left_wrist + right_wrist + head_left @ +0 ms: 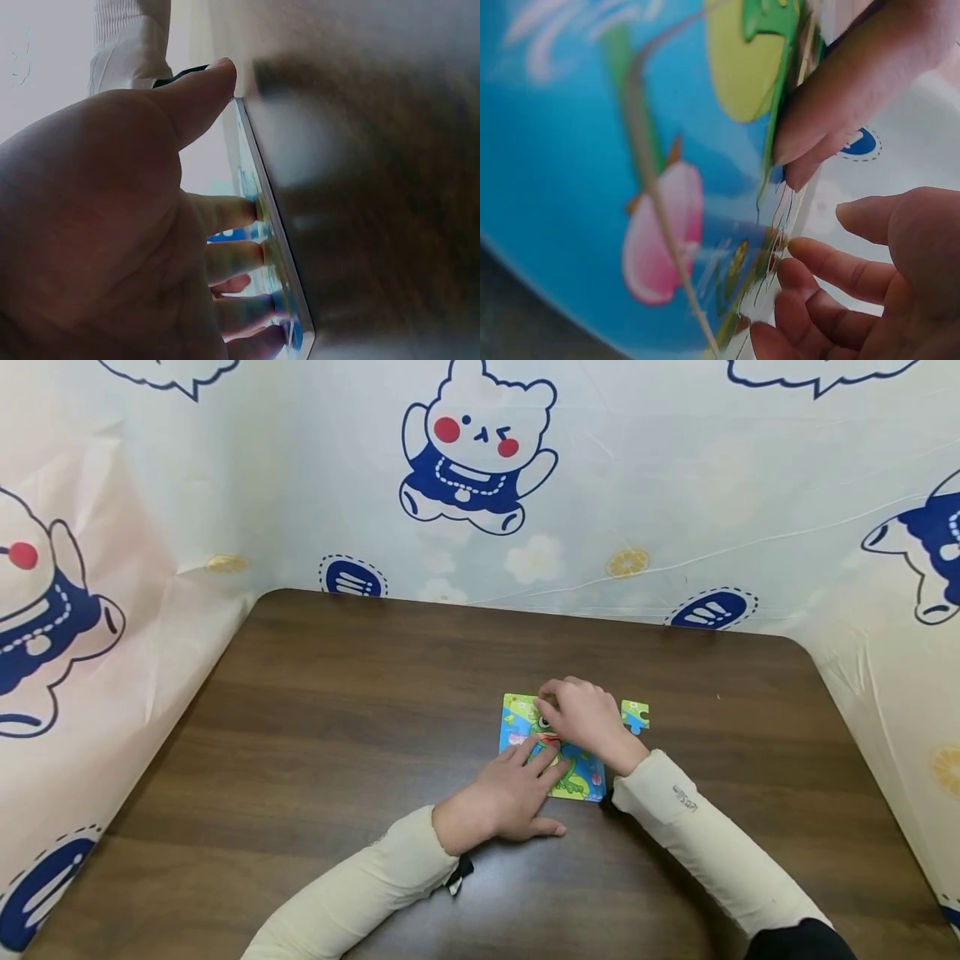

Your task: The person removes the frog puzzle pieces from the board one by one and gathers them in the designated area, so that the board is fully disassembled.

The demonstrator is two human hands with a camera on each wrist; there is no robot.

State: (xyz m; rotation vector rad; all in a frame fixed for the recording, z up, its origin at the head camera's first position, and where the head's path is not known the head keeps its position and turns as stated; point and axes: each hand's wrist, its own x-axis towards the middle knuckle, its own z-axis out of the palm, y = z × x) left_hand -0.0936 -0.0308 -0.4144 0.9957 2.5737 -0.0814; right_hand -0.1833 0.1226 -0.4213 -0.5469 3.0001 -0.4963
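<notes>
A jigsaw puzzle [590, 774] with a green frog picture on blue lies flat on the table, partly hidden under both hands. My left hand [516, 792] rests on its lower left part with spread, fairly straight fingers. In the left wrist view the fingertips [251, 210] touch the puzzle's surface. Above the frog, my right hand [588, 714] bends over the upper part. Its fingertips [799, 247] meet the puzzle face in the right wrist view, while the thumb stands apart with nothing seen between. A loose puzzle piece [632, 710] lies right of the right hand.
The brown wooden table [337, 718] reaches out on all sides of the puzzle. A cartoon-printed cloth [300, 468] hangs behind it and along both sides. Pale sleeves [360, 877] cover both forearms.
</notes>
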